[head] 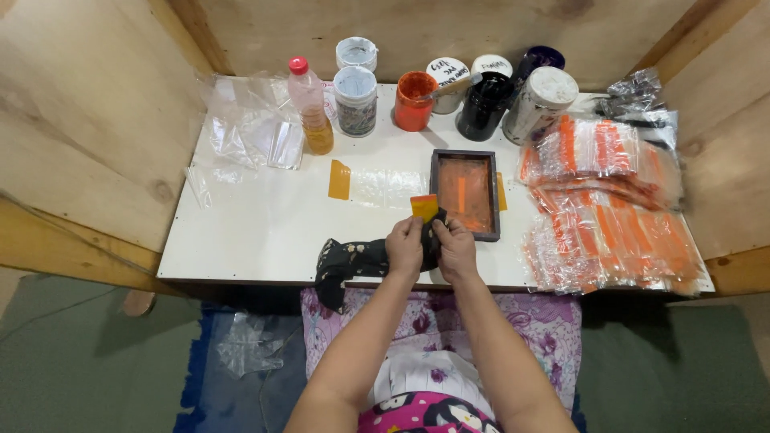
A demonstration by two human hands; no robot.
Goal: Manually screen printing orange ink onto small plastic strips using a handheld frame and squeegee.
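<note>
My left hand (pixel 405 247) and my right hand (pixel 455 248) are close together at the table's near edge. Both grip a dark patterned cloth (pixel 350 261) wrapped around the lower part of a small yellow-orange squeegee (pixel 424 207). The cloth trails off to the left of my left hand. Just beyond the hands lies a dark-framed printing screen (pixel 464 192) smeared with orange ink. Left of the screen a clear plastic bag with an orange strip (pixel 377 184) lies flat on the white table (pixel 265 232).
Along the back stand a red-capped bottle (pixel 311 104), several jars and an open pot of orange ink (pixel 414 101) with a spatula. Printed orange-striped bags (pixel 609 208) are piled at the right. Loose clear bags (pixel 249 128) lie back left. Wooden walls enclose the table.
</note>
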